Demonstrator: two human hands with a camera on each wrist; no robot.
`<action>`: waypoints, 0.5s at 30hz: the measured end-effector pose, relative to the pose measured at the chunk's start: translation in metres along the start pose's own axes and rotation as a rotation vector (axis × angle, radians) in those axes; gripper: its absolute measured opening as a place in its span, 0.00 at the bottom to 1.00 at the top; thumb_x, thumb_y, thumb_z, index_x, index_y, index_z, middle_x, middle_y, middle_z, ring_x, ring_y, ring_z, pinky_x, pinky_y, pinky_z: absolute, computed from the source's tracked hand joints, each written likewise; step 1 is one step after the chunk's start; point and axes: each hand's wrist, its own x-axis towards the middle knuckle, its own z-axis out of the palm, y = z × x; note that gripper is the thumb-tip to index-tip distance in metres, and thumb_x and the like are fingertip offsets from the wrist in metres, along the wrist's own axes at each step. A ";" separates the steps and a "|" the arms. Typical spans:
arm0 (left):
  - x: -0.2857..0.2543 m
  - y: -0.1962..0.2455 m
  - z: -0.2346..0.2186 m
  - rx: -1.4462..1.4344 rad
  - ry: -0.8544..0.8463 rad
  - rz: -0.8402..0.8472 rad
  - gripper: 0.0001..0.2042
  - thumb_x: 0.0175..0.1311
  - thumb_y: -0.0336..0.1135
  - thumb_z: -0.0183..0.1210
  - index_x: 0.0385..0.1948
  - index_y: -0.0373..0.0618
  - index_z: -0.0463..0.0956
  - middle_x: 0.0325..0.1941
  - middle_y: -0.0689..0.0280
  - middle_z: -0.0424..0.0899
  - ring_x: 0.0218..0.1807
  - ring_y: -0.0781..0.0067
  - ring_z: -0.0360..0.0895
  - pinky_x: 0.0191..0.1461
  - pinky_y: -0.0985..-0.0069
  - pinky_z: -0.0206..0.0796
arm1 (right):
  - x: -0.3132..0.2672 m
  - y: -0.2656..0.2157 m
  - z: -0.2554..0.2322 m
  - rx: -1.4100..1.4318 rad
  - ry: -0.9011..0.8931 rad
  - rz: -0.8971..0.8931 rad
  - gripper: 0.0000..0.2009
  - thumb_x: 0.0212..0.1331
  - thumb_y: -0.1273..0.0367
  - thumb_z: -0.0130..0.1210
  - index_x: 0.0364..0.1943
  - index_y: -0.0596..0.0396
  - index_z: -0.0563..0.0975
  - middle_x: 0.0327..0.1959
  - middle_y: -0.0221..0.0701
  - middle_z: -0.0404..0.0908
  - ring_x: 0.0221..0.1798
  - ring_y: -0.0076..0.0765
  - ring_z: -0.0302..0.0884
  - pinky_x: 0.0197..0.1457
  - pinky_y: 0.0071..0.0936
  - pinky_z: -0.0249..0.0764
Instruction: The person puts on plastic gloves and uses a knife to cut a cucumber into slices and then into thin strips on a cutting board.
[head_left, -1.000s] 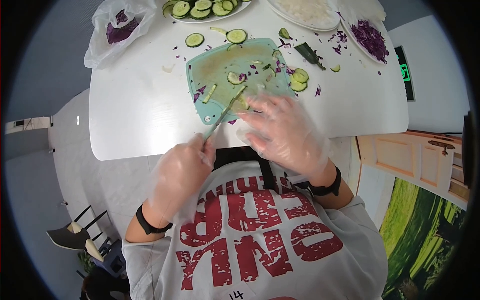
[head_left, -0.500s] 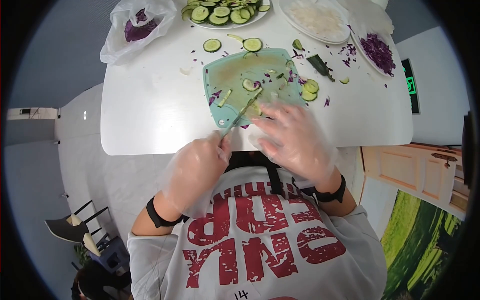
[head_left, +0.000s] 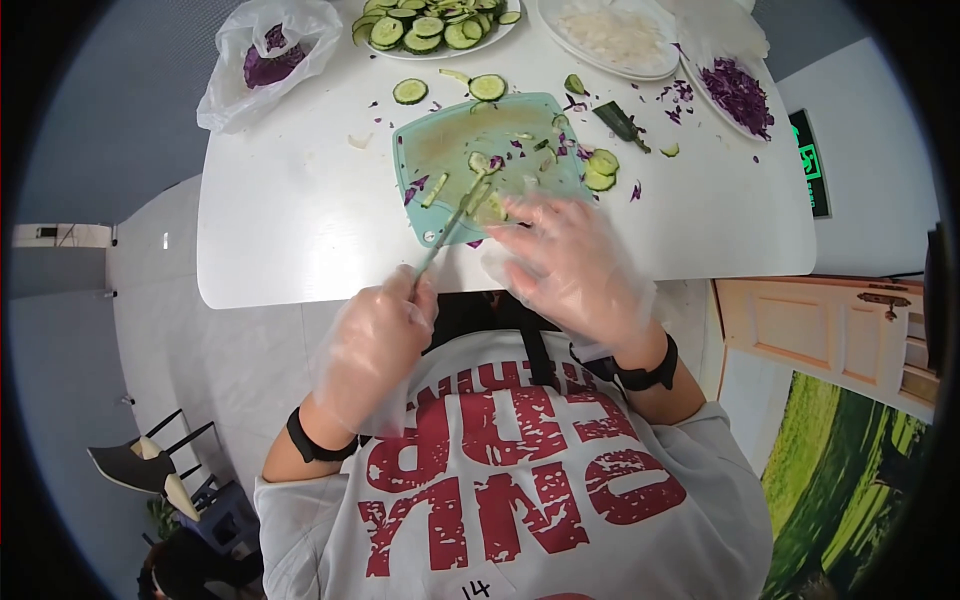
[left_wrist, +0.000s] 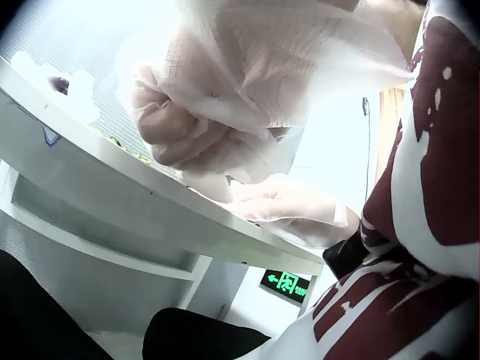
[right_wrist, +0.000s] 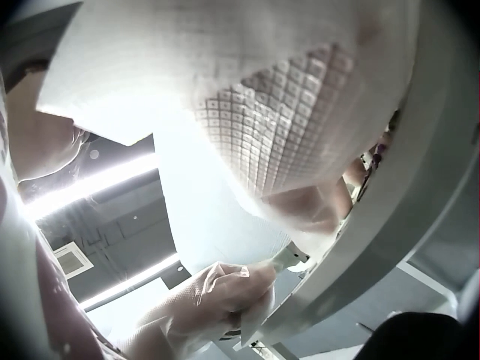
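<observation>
In the head view my gloved left hand (head_left: pixel 375 330) grips the handle of a knife (head_left: pixel 445 235), its fingers curled round it. The narrow blade slants up over the green cutting board (head_left: pixel 440 130). Cucumber slices (head_left: pixel 487 207) lie beside the blade, next to my right fingertips. My gloved right hand (head_left: pixel 575 265) reaches over the board's near right edge with fingers loosely extended. In the right wrist view the left hand (right_wrist: pixel 214 300) holds the knife's pale handle (right_wrist: pixel 287 259). The left wrist view shows the left hand's (left_wrist: pixel 202 112) curled fingers above the table edge; the blade is hidden there.
A plate of cucumber slices (head_left: pixel 425 35), a plate of white shreds (head_left: pixel 610 40) and a plate of shredded purple cabbage (head_left: pixel 738 95) stand at the back. A plastic bag (head_left: pixel 310 75) holds cabbage. A cucumber end (head_left: pixel 620 122) and scraps lie around the board.
The whole view shifts right, then slightly back left. The knife tip has moved up across the board to beside the middle cucumber slice. The right hand stays close to the blade.
</observation>
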 end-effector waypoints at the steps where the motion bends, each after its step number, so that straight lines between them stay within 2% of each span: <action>1: -0.002 -0.002 0.000 0.000 0.034 -0.030 0.12 0.69 0.36 0.57 0.24 0.40 0.74 0.14 0.49 0.76 0.19 0.44 0.77 0.24 0.56 0.70 | 0.000 0.000 0.001 -0.001 0.011 0.005 0.18 0.57 0.67 0.62 0.54 0.42 0.83 0.59 0.32 0.78 0.61 0.45 0.72 0.64 0.42 0.68; 3: -0.005 -0.007 -0.003 0.002 0.070 -0.057 0.13 0.69 0.35 0.57 0.24 0.40 0.73 0.14 0.49 0.75 0.19 0.44 0.77 0.24 0.56 0.70 | -0.001 0.001 0.006 0.004 0.039 0.013 0.18 0.56 0.68 0.61 0.53 0.42 0.83 0.59 0.31 0.78 0.60 0.45 0.72 0.63 0.42 0.68; 5: -0.008 -0.012 -0.008 0.098 0.100 -0.037 0.14 0.73 0.36 0.55 0.25 0.40 0.73 0.14 0.55 0.76 0.17 0.55 0.77 0.23 0.61 0.67 | -0.001 0.000 0.008 0.009 0.067 0.021 0.18 0.55 0.68 0.61 0.53 0.42 0.83 0.59 0.31 0.79 0.60 0.45 0.73 0.63 0.42 0.69; 8: -0.013 -0.015 -0.010 -0.003 0.086 -0.062 0.14 0.73 0.37 0.55 0.25 0.41 0.73 0.13 0.56 0.74 0.15 0.56 0.76 0.22 0.62 0.66 | -0.003 -0.001 0.008 0.006 0.079 0.026 0.17 0.55 0.69 0.62 0.51 0.42 0.84 0.59 0.30 0.79 0.59 0.44 0.74 0.62 0.42 0.69; 11: -0.015 -0.011 -0.006 0.047 0.075 -0.024 0.14 0.72 0.39 0.56 0.26 0.41 0.74 0.13 0.56 0.74 0.16 0.55 0.76 0.22 0.62 0.66 | -0.003 -0.001 0.009 0.003 0.078 0.009 0.17 0.56 0.68 0.62 0.51 0.42 0.84 0.59 0.31 0.79 0.59 0.45 0.73 0.62 0.42 0.69; 14: -0.014 -0.002 -0.009 -0.029 0.011 -0.071 0.14 0.71 0.39 0.57 0.25 0.41 0.74 0.14 0.54 0.74 0.18 0.50 0.76 0.24 0.61 0.67 | -0.002 -0.001 0.006 -0.004 0.113 0.011 0.16 0.56 0.68 0.63 0.51 0.43 0.84 0.56 0.32 0.81 0.58 0.44 0.75 0.62 0.41 0.71; 15: -0.014 -0.002 -0.009 -0.030 0.013 -0.067 0.14 0.71 0.39 0.57 0.25 0.41 0.74 0.14 0.54 0.74 0.18 0.50 0.76 0.24 0.61 0.67 | 0.000 0.001 0.004 0.073 0.171 0.037 0.14 0.56 0.68 0.62 0.47 0.47 0.85 0.51 0.35 0.83 0.53 0.46 0.78 0.57 0.41 0.74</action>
